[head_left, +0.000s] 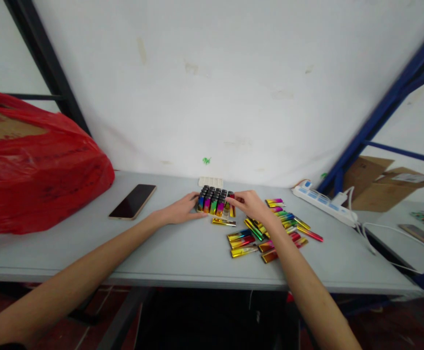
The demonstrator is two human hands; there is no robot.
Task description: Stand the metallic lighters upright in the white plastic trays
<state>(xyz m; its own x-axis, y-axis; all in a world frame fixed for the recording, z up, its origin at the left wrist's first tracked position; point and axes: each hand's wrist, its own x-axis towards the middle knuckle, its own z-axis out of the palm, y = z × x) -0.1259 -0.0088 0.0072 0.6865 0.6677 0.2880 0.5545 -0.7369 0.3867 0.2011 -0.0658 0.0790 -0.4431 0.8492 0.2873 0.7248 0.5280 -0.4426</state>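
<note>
A scuffed white wall (241,97) backed the pale grey bench (182,248). At left bulged a red plastic bag (51,170); beside it lay a black-screened, gold-edged phone (133,201). Next, the left hand's (182,210) grip was closed round the left end of a block of upright, black-capped, shiny multicoloured lighters (212,201) at mid-bench — a light, even brace seemed best, since squeezing could tip the rows. The right hand (248,201) met the block's right end; whether its grip pinched one lighter, I could not tell. Keeping pieces vertical there would have spared their neighbours. Loose shiny metallic lighters (243,241) lay flat farther right — near a white power strip (324,204).
</note>
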